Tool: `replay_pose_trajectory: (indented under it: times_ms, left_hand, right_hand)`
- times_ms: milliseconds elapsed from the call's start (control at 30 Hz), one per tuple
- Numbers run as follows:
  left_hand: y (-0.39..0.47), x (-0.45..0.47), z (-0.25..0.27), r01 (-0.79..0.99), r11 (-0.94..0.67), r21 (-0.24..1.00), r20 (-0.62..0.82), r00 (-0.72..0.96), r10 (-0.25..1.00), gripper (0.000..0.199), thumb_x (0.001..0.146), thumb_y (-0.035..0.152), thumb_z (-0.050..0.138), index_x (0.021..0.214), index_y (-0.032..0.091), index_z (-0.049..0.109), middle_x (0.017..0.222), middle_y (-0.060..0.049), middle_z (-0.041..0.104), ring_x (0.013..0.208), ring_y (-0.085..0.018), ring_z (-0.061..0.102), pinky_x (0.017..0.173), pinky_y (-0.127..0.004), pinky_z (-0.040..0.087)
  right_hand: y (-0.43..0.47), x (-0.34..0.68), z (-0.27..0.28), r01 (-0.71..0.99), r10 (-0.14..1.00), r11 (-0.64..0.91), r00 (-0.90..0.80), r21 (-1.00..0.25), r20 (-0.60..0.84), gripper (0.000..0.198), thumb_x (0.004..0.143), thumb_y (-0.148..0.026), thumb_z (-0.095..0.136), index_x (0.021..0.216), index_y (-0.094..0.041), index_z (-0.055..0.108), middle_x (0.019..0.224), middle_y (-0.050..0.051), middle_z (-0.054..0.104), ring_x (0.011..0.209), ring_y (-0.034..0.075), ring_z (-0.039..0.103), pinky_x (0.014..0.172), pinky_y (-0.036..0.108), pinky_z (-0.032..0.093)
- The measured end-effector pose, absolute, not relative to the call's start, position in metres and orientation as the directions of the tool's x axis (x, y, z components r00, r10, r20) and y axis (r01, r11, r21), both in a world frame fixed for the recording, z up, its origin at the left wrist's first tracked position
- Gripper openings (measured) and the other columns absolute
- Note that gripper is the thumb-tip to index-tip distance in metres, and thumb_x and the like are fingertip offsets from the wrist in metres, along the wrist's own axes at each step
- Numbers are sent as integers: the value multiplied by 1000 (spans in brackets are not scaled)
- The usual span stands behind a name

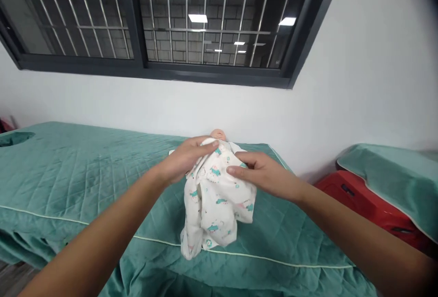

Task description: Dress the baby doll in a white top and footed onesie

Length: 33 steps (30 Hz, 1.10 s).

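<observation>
A white baby garment (217, 196) printed with small green and pink figures hangs in loose folds over the front of the bed. Behind its upper edge shows the bald head of a doll (218, 134); the rest of the doll is covered or hidden. My left hand (185, 156) grips the garment's upper left, its thumb on top near the doll's head and its other fingers partly hidden. On the right side, my right hand (262, 172) pinches the cloth between thumb and fingers. The garment's lower part drapes freely.
A bed with a quilted green cover (85, 169) stretches along the white wall (164, 105). At its left end is a hole (15, 138). Above runs a dark-framed, barred window (205, 71). To the right stand red plastic pieces (366, 203) under another green cover (393, 178).
</observation>
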<state>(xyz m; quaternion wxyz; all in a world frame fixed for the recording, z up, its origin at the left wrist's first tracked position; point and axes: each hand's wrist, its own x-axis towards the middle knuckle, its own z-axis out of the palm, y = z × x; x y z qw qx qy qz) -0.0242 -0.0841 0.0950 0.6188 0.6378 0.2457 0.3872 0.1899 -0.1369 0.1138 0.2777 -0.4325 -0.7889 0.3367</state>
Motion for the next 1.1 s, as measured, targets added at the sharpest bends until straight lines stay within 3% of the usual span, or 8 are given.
replay_pose_trajectory:
  times_ms: [200,367,500,567,667,833,967,1100]
  left_hand:
    - [-88,-21,95,221,-312,924,27,778,628,36,76,45,72,97,16,71,97,-6,70,86,-19,63,71,-26,47]
    - [-79,-10,89,-104,-101,989,145,645,751,40,77,46,72,102,16,68,89,-6,69,77,-16,64,70,-26,49]
    - [-78,5,78,-311,-37,950,191,484,854,40,73,45,75,101,18,66,79,-1,66,70,-14,62,64,-23,48]
    - [-83,10,72,-317,8,948,152,478,865,40,74,47,75,100,18,66,76,0,66,67,-14,62,61,-23,48]
    - [-93,10,62,-244,80,967,75,565,822,44,79,53,67,105,17,67,80,-3,70,70,-16,64,65,-26,50]
    - [-99,-3,54,37,5,999,-32,798,602,46,70,39,80,110,17,70,98,-9,73,93,-24,66,80,-32,51]
    - [-92,-9,50,-86,66,994,19,737,675,42,73,36,78,108,15,70,106,-11,72,95,-24,67,82,-33,52]
    - [-88,-7,41,-241,105,965,77,641,764,44,74,33,78,112,13,69,99,-12,73,88,-24,69,77,-31,52]
  right_hand:
    - [-133,193,105,469,908,402,-312,-786,279,35,87,-51,58,78,-17,64,76,0,59,69,13,51,59,23,40]
    - [-128,194,112,230,929,343,-227,-911,292,34,85,-50,62,94,-18,66,77,0,62,65,11,53,57,22,41]
    - [-126,193,110,282,854,295,-506,-913,119,35,85,-50,63,100,-19,68,92,3,69,81,17,62,67,25,48]
    - [-124,194,103,365,814,289,-581,-885,26,35,81,-49,67,96,-18,70,93,4,70,83,18,63,69,26,49]
    - [-120,195,92,370,902,241,-426,-897,67,35,82,-51,66,91,-18,71,89,3,70,78,17,62,67,25,48]
    - [-121,189,88,59,972,184,-162,-981,172,42,85,-56,60,102,-18,66,93,5,70,78,16,62,68,26,49]
    - [-128,183,84,-71,959,55,-274,-996,73,48,86,-59,58,108,-17,66,94,8,71,83,19,65,72,29,52]
    - [-126,191,74,66,891,18,-454,-998,-14,46,80,-49,70,111,-16,67,98,8,72,88,21,67,78,31,54]
